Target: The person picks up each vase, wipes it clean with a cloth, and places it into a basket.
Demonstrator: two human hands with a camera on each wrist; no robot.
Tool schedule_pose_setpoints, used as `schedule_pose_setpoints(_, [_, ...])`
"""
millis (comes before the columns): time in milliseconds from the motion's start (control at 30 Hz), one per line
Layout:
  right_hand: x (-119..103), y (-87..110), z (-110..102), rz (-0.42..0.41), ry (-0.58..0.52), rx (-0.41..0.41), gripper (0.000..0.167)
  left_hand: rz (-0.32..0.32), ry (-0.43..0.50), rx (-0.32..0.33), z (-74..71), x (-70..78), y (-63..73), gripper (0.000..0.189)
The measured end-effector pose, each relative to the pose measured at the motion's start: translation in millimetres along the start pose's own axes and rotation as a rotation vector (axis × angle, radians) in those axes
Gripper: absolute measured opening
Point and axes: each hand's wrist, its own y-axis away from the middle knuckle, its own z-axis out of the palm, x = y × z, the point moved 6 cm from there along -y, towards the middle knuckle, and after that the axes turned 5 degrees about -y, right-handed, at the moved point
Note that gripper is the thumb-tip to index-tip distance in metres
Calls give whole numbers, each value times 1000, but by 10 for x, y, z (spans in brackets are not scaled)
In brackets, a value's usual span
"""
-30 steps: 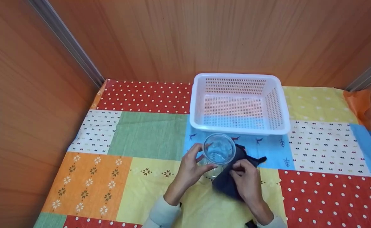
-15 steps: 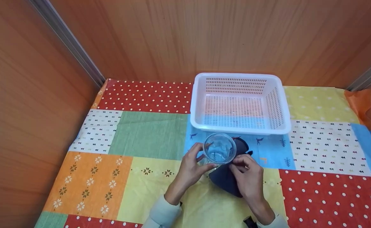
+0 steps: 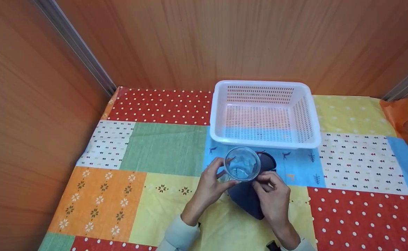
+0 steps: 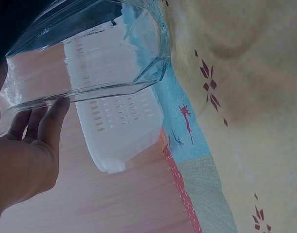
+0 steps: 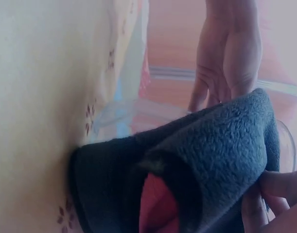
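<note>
A clear drinking glass (image 3: 242, 164), mouth toward the head camera, is gripped near its rim by my left hand (image 3: 208, 184). The left wrist view shows the fingers along the side of the glass (image 4: 104, 73). My right hand (image 3: 274, 197) pinches a dark blue cloth (image 3: 246, 202) at the right side of the glass. In the right wrist view this cloth (image 5: 226, 145) looks fuzzy, is folded over, and hides much of the glass. Whether the base of the glass touches the table cannot be told.
Behind the glass stands a white plastic basket (image 3: 264, 143) with slotted walls. A patchwork tablecloth (image 3: 169, 148) covers the table. Wooden panels rise at the back (image 3: 176, 45) and on the left (image 3: 33, 104).
The cloth's far end has shifted and curled behind the glass, and its near part hangs slightly farther left. The right hand has moved slightly; the left hand keeps holding the glass nearly still.
</note>
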Motion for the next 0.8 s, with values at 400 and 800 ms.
schedule_pose_setpoints(400, [-61, -55, 8, 13, 339, -103, 21, 12, -1, 4, 4, 9, -2, 51])
schedule_pose_setpoints(800, [181, -6, -3, 25, 441, -135, 20, 15, 1, 11, 6, 2, 4, 51])
